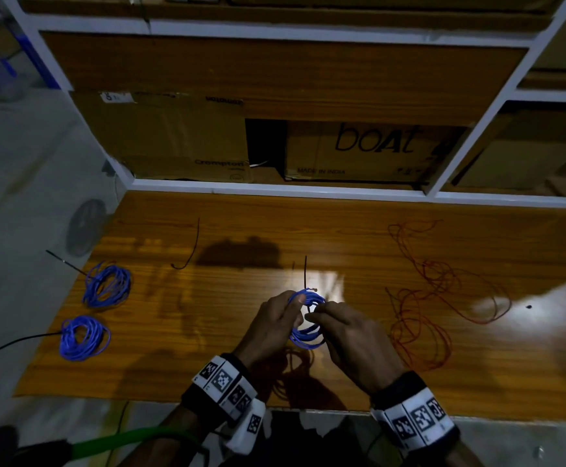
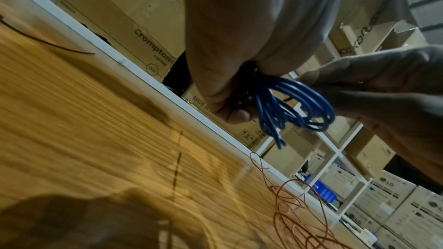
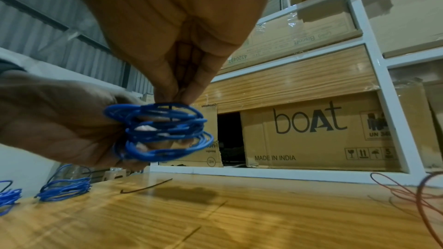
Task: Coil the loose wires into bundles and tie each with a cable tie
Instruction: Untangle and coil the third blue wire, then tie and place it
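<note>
LG boxes [image 2: 393, 202] (left wrist only)

A glossy wood-grain worktop [image 1: 227, 332] sits against a white-framed shelving unit [image 1: 274, 189]. In the lowest shelf bay stand two cardboard boxes, apart with a dark gap between: a Crompton Lighting box [image 1: 173, 136] on the left and a boAt box [image 1: 362, 153] marked "MADE IN INDIA". Stacked LG cartons [image 2: 393, 202] fill shelves farther right. Grey floor [image 1: 15, 183] lies left.
</note>
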### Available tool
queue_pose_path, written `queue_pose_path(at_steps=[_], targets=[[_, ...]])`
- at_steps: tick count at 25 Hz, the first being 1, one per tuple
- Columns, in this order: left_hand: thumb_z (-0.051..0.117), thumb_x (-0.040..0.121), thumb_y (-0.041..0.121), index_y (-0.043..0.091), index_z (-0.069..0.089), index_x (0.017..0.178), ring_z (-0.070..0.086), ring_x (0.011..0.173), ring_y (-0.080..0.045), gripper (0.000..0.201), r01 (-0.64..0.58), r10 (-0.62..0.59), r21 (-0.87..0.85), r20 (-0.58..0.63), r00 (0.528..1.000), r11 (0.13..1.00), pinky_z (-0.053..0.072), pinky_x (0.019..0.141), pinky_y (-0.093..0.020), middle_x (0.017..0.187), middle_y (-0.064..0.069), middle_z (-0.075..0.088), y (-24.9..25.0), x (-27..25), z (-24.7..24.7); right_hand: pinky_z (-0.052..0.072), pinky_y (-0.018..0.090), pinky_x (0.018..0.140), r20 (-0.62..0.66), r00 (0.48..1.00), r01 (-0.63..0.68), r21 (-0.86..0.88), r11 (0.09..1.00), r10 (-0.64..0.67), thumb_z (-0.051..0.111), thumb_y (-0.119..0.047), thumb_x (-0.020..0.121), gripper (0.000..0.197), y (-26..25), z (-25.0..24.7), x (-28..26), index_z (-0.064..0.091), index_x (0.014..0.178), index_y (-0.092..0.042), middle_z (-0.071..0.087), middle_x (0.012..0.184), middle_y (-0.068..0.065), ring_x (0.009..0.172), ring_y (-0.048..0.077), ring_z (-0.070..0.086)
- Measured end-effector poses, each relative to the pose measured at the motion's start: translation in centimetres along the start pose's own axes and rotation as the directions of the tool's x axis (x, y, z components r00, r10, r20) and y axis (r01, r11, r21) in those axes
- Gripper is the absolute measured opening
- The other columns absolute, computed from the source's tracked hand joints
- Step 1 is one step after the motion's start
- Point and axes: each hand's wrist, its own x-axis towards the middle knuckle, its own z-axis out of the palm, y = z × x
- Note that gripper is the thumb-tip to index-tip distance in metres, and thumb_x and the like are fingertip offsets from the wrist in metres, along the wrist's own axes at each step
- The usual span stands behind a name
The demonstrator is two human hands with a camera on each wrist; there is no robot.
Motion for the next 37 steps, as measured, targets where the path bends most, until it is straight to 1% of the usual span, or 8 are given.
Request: queue_pose_path(at_steps=[5,9,12,16,23,26,31,37], targets=[[0.043,0.107,0.031,0.023,0.063,0.111,0.062,0.069,-0.011,0.022,-0.028,0.027,-0.019,-0.048,0.999,0.999,0.049,0.065,-0.029,0.082,0.002,0.067,0.2,-0.2,0.6,0.058,0.031,0.064,-0.016,1.000,0.021,-0.035,0.999,-0.022,0.060,-0.006,0.082,0.039,0.0,0.1,-0.2,0.067,0.117,-0.022,0.067,0.113,-0.004,0.093,0.018,0.065],[0.044,0.106,0.036,0.023,0.060,0.116,0.069,0.081,-0.019,0.023,-0.045,0.043,-0.034,-0.078,0.996,0.998,0.055,0.073,-0.041,0.090,-0.003,0.071,-0.1,-0.2,0.7,0.055,0.033,0.058,-0.051,0.996,0.072,-0.055,0.996,-0.075,0.045,-0.012,0.085,0.039,-0.2,0.0,-0.4,0.066,0.117,-0.023,0.065,0.115,-0.007,0.089,0.018,0.063],[0.044,0.106,0.037,0.022,0.054,0.117,0.069,0.075,-0.020,0.021,-0.024,0.022,-0.022,-0.079,0.997,0.999,0.054,0.067,-0.039,0.086,-0.007,0.071,0.1,-0.4,0.6,0.055,0.034,0.055,-0.090,0.993,0.075,-0.065,0.995,-0.080,0.044,-0.012,0.086,0.040,-0.2,0.0,-0.5,0.067,0.117,-0.024,0.066,0.118,-0.007,0.089,0.018,0.065],[0.044,0.106,0.036,0.022,0.047,0.122,0.060,0.058,-0.012,0.021,-0.031,0.032,0.015,-0.091,0.995,0.999,0.042,0.053,-0.023,0.074,-0.013,0.066,0.4,-0.8,0.5,0.057,0.035,0.063,-0.157,0.986,0.052,-0.017,0.998,-0.054,0.051,-0.010,0.089,0.038,-0.2,-0.3,-0.5,0.068,0.119,-0.024,0.066,0.120,-0.006,0.095,0.019,0.066],[0.044,0.106,0.034,0.027,0.043,0.115,0.049,0.049,-0.014,0.011,-0.121,0.123,0.033,-0.069,0.990,0.992,0.035,0.050,-0.027,0.061,-0.006,0.056,0.1,-1.6,0.9,0.055,0.036,0.073,-0.340,0.934,0.010,0.325,0.946,0.107,0.062,-0.002,0.094,0.023,-0.2,-1.5,1.6,0.071,0.109,-0.017,0.068,0.109,-0.004,0.097,0.016,0.066],[0.043,0.107,0.035,0.027,0.043,0.110,0.043,0.047,-0.015,0.008,-0.133,0.135,0.034,-0.055,0.989,0.991,0.031,0.048,-0.029,0.058,-0.007,0.051,0.6,-2.2,1.0,0.057,0.029,0.074,-0.327,0.891,-0.062,0.598,0.799,0.314,0.064,-0.001,0.094,0.024,-0.6,-1.4,2.3,0.072,0.106,-0.020,0.071,0.104,-0.008,0.096,0.010,0.067],[0.043,0.107,0.031,0.022,0.041,0.108,0.035,0.044,-0.014,0.009,-0.140,0.143,0.079,-0.033,0.989,0.987,0.027,0.048,-0.030,0.054,-0.004,0.045,0.9,-2.6,0.9,0.058,0.038,0.077,-0.126,0.829,-0.101,0.925,0.367,0.545,0.065,0.001,0.093,0.026,-0.2,0.1,3.0,0.067,0.109,-0.019,0.072,0.097,0.009,0.091,0.024,0.070],[0.044,0.107,0.028,0.024,0.043,0.108,0.043,0.045,-0.026,0.004,-0.128,0.135,0.126,-0.046,0.990,0.984,0.031,0.046,-0.040,0.060,-0.016,0.054,1.2,-2.9,0.7,0.057,0.029,0.073,-0.053,0.752,-0.068,0.985,0.158,0.656,0.071,0.005,0.085,0.036,-0.7,0.0,3.4,0.061,0.117,-0.006,0.077,0.095,0.014,0.090,0.025,0.074]])
